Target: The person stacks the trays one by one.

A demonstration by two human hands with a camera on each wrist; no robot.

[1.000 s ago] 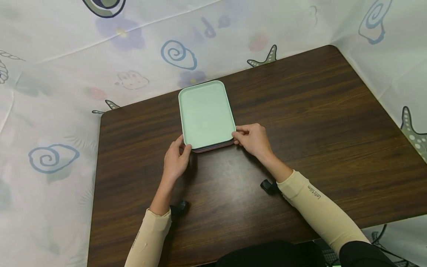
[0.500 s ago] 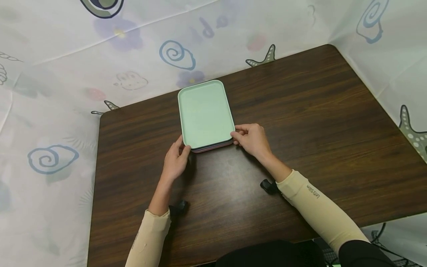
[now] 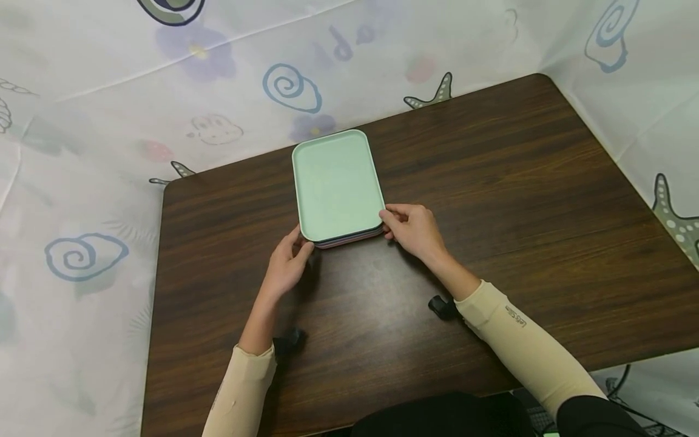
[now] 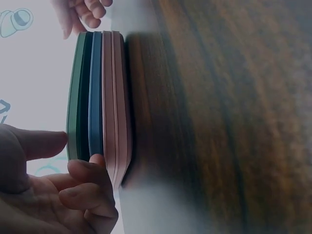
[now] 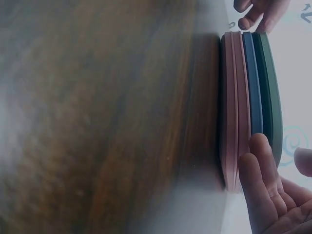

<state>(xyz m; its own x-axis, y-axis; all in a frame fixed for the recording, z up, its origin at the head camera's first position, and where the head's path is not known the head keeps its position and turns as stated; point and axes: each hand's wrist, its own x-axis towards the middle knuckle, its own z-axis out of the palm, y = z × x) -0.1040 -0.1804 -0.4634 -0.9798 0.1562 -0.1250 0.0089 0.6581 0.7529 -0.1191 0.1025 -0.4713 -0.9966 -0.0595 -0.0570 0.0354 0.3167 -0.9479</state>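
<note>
A stack of rectangular trays (image 3: 340,188) lies near the far edge of the table, a light green one on top. From the side, a blue tray (image 4: 96,97) shows below the green, with two pink trays (image 4: 117,107) at the bottom. My left hand (image 3: 286,261) holds the stack's near left corner, its thumb at the green rim and its other fingers bent against the side. At the near right corner my right hand (image 3: 412,230) holds the stack, fingertips against the blue and pink edges in the right wrist view. The thumb is by the green rim.
The dark wood-grain table (image 3: 519,212) extends far to the right. A white printed curtain (image 3: 218,91) hangs right behind its far edge. Black wrist cameras (image 3: 443,308) sit under both forearms. Cables (image 3: 619,388) show past the near right edge.
Both hands stay at the stack's near corners. Only a tiny shift of the thumbs and of the head view shows; the trays keep nearly the same place.
</note>
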